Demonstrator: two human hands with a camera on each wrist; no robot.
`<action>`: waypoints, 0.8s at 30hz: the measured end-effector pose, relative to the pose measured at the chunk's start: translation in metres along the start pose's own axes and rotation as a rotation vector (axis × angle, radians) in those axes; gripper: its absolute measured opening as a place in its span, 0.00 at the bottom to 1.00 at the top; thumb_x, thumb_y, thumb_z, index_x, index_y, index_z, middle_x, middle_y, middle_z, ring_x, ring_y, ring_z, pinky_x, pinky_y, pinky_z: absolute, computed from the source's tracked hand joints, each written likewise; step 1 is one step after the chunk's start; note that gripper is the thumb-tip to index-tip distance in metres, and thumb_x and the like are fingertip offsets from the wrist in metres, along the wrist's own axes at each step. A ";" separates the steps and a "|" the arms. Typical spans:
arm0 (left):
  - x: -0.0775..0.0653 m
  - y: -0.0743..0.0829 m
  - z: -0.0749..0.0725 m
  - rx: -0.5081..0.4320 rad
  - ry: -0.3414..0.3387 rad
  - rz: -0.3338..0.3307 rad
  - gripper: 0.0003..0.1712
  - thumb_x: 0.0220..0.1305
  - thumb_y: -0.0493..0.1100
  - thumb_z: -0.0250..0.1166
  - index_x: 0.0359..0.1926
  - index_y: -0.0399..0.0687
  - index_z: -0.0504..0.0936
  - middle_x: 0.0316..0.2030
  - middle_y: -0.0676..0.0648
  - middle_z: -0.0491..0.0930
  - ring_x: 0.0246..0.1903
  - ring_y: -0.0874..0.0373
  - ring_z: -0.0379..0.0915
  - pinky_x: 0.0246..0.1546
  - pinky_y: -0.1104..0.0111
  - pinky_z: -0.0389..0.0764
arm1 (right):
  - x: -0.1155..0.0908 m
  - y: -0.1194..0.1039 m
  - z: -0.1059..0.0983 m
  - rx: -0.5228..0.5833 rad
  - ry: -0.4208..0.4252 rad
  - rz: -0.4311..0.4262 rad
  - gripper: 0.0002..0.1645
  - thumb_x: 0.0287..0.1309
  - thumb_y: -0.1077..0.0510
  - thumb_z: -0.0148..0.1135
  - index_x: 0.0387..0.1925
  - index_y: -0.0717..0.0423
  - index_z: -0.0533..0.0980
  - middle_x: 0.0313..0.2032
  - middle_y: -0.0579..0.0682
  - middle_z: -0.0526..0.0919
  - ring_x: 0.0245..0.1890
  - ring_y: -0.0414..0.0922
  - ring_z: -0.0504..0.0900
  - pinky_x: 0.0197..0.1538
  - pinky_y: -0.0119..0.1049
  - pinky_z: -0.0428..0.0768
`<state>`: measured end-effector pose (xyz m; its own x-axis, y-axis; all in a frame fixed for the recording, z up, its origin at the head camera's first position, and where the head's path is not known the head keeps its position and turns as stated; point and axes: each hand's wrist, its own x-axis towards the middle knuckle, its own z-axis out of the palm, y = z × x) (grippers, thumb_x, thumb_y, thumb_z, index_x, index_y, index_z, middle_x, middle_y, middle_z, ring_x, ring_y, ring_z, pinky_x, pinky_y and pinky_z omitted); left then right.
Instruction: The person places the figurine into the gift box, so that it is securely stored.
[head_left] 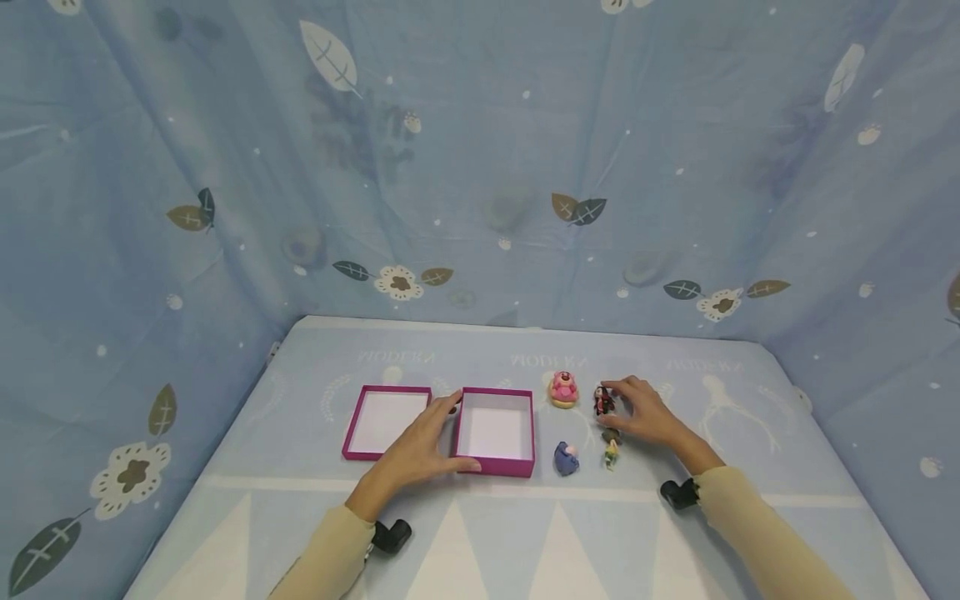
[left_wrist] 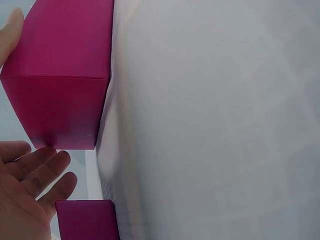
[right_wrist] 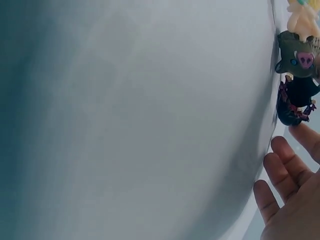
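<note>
My left hand [head_left: 423, 442] lies along the left side of a magenta open box [head_left: 495, 467] with a white inside. Its thumb touches the front wall, and in the left wrist view the fingers [left_wrist: 59, 162] are fairly straight, fingertips at the box's [left_wrist: 57, 110] lower edge. Between thumb and index finger, my right hand [head_left: 645, 412] pinches a small dark red-and-black figurine [head_left: 603, 400]. Right beside the thumb is a figurine with a grey boar head [right_wrist: 299, 57]. The other right fingers [right_wrist: 281, 175] are spread and hold nothing.
Left of the box lies its shallow magenta-rimmed lid [head_left: 386, 421], white side up. A pink bear figurine [head_left: 563, 389] stands behind a blue figurine [head_left: 566, 458], both right of the box. Patterned blue curtain [head_left: 480, 167] surrounds the table [head_left: 300, 517].
</note>
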<state>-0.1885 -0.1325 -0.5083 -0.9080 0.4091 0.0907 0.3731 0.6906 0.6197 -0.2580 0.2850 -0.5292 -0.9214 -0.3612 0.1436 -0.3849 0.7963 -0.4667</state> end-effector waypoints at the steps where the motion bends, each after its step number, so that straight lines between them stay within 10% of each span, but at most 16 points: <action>1: 0.000 0.000 0.000 0.000 -0.001 0.000 0.69 0.42 0.77 0.69 0.77 0.54 0.50 0.73 0.48 0.59 0.71 0.49 0.58 0.68 0.47 0.64 | 0.000 0.000 0.000 0.000 -0.001 0.001 0.40 0.50 0.44 0.74 0.62 0.59 0.73 0.45 0.57 0.77 0.43 0.51 0.73 0.44 0.47 0.71; 24: 0.001 -0.002 0.001 -0.001 0.010 0.029 0.69 0.42 0.78 0.68 0.77 0.52 0.50 0.73 0.48 0.59 0.71 0.49 0.58 0.69 0.47 0.64 | 0.008 -0.013 -0.001 0.005 -0.074 0.031 0.40 0.46 0.45 0.77 0.57 0.62 0.73 0.47 0.56 0.77 0.45 0.50 0.73 0.49 0.49 0.74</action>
<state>-0.1896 -0.1328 -0.5105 -0.8984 0.4234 0.1164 0.3993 0.6774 0.6178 -0.2606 0.2724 -0.5210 -0.9261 -0.3717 0.0647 -0.3562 0.8049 -0.4745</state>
